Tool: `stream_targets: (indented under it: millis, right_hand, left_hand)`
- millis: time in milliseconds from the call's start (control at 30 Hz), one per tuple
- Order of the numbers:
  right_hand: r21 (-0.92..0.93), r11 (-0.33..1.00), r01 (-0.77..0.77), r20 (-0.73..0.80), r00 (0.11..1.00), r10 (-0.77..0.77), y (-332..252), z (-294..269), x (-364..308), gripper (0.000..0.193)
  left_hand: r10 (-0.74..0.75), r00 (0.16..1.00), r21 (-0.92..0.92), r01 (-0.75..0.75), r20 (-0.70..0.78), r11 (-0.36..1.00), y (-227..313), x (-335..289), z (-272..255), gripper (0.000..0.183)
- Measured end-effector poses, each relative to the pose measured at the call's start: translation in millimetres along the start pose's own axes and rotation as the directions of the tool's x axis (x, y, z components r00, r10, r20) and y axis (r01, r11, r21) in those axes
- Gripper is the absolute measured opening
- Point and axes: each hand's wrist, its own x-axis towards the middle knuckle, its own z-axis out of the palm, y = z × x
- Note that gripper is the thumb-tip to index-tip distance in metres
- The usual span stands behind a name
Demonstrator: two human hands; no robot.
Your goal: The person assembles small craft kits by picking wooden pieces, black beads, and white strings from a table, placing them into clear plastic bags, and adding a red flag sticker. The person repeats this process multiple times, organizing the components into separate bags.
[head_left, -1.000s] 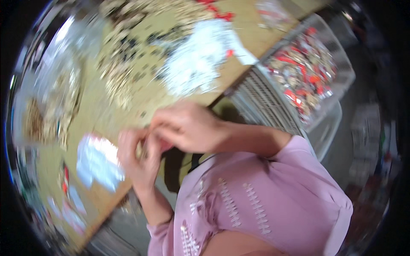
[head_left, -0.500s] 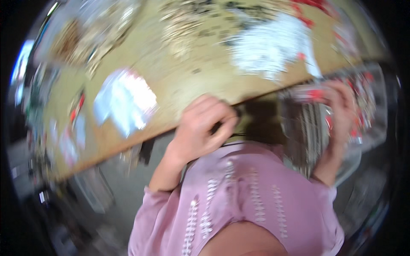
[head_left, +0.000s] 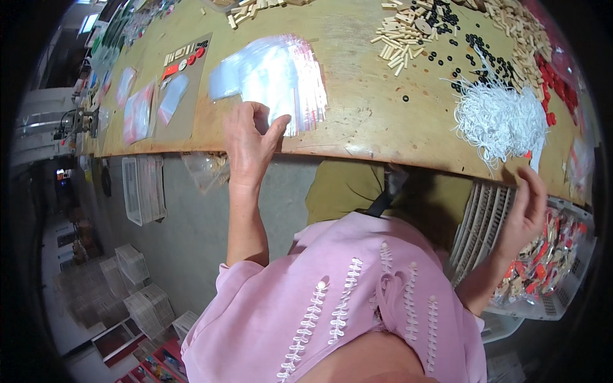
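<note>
My left hand (head_left: 250, 142) is at the table's front edge over a fanned stack of clear zip bags (head_left: 271, 76). Its thumb and fingers are apart at the near end of the stack, with nothing seen between them. My right hand (head_left: 525, 207) is just off the table edge, beside a light plastic crate (head_left: 555, 306) full of filled bags with red and wooden pieces. Its fingers are loosely stretched and hold nothing that I can see. A tangled heap of white cord (head_left: 501, 124) lies on the table just beyond it.
Wooden pegs (head_left: 399, 41), small black rings (head_left: 482, 54) and red pieces (head_left: 559, 83) lie in piles at the far right. A sample board (head_left: 185, 83) with parts and bags sits at the left. White baskets (head_left: 142, 191) stand on the floor below.
My right hand held a clear bag with something red over the crate; now that hand is without it. My left hand has gone from a curled pose near my body to the zip bags. The view has shifted.
</note>
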Motion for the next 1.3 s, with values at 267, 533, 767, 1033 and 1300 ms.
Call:
stream_targets:
  millis: [267,533,767,1033,1300]
  right_hand:
    - [0.253,0.967,-0.013,0.524,0.842,-0.126,-64.9,102.4,-10.5,0.016]
    - [0.313,0.820,-0.480,0.818,0.574,0.023,-82.6,141.0,1.5,0.015]
    - [0.355,0.765,-0.537,0.817,0.577,0.026,-79.6,130.0,-3.9,0.011]
    - [0.385,0.838,-0.387,0.679,0.734,0.027,-83.3,134.5,-7.4,0.013]
    - [0.244,0.815,-0.525,0.775,0.611,0.161,-76.5,127.6,-10.2,0.021]
  left_hand:
    - [-0.056,0.991,-0.362,0.009,-0.120,0.932,-10.3,-6.2,14.8,0.012]
    - [0.471,0.872,-0.326,-0.488,-0.136,0.810,84.4,-17.1,11.6,0.017]
    - [0.353,0.934,-0.595,-0.313,-0.052,0.740,96.5,-12.2,26.7,0.015]
    - [0.409,0.908,-0.655,-0.253,0.095,0.712,111.8,-20.2,29.7,0.009]
    - [0.290,0.950,-0.530,-0.188,0.114,0.827,110.1,-23.4,39.1,0.011]
